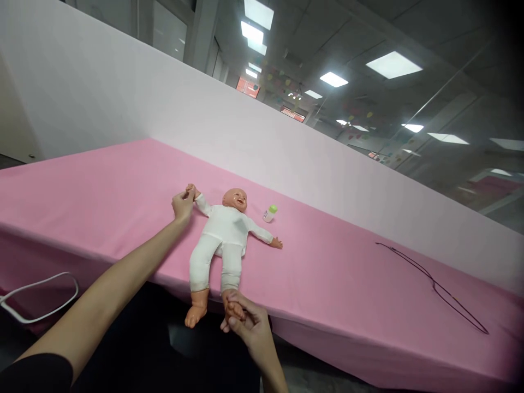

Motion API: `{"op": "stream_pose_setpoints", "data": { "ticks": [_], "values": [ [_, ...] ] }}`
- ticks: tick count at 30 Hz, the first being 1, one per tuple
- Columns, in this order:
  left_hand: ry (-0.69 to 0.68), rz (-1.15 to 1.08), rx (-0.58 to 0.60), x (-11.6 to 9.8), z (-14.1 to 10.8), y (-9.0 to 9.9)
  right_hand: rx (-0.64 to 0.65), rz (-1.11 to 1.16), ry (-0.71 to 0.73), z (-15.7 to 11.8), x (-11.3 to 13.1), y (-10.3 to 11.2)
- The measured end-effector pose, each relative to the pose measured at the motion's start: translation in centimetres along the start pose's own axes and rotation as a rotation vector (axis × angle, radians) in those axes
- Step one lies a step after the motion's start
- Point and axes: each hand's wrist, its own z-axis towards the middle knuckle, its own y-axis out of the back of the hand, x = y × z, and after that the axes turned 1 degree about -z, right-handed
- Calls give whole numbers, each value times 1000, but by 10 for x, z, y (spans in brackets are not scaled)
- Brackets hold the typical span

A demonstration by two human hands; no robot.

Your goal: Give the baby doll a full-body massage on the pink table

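A baby doll (227,229) with a white cloth body lies on its back on the pink-covered table (323,273). Its arms are spread wide, and its feet hang past the table's front edge. My left hand (183,205) is closed round the doll's hand on the left side of the picture. Lower down, my right hand (251,322) grips the doll's foot on the right, thumb and fingers on either side of it. The doll's other foot dangles free. Beside the doll's head stands a small bottle (269,213) with a green cap, touched by neither hand.
A thin dark cord (432,281) lies looped on the right part of the table. At the lower left is a white cable loop (41,297). A low white wall (262,147) runs along the table's back edge.
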Motion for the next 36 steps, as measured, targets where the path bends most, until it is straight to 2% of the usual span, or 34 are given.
{"op": "stream_pose_setpoints", "data": {
  "ticks": [2, 4, 6, 8, 11, 13, 14, 16, 19, 22, 25, 27, 30, 33, 35, 36],
  "values": [
    [-52, -31, 43, -2, -2, 0, -29, 11, 1, -1, -1, 2],
    [-201, -69, 182, -9, -12, -1, -65, 10, 26, 13, 13, 5],
    [-371, -26, 353, -15, -28, -2, -126, -25, 67, 41, 32, 7],
    [-526, 109, 511, -20, -42, -2, -213, -80, 105, 77, 44, 6],
    [-667, 289, 690, -20, -53, 0, -271, -67, 108, 129, 40, -1],
    [-700, 330, 738, -18, -53, 0, -282, -46, 97, 145, 33, -7],
    [-695, 331, 730, -17, -53, 0, -278, -41, 96, 145, 32, -9],
    [-641, 270, 643, -15, -50, -2, -250, -47, 103, 128, 37, -11],
    [-462, 73, 419, -10, -40, -6, -153, -92, 91, 74, 43, -7],
    [-213, -26, 154, -1, -22, -7, -11, -97, -17, 18, 23, 2],
    [-58, -43, -49, 4, -6, -6, -143, -40, 18, -11, -11, 6],
    [-85, -63, -48, 3, -4, -5, -220, -28, 38, -9, -17, 5],
    [-282, -75, 152, -4, -16, -5, -211, -58, 35, 20, 8, 2],
    [-532, 17, 504, -10, -35, -4, -237, -111, 90, 70, 39, -1],
    [-643, 125, 698, -11, -43, -2, -282, -122, 128, 105, 46, -3],
    [-668, 168, 752, -11, -46, -1, -290, -121, 126, 119, 45, -3]
  ]
}}
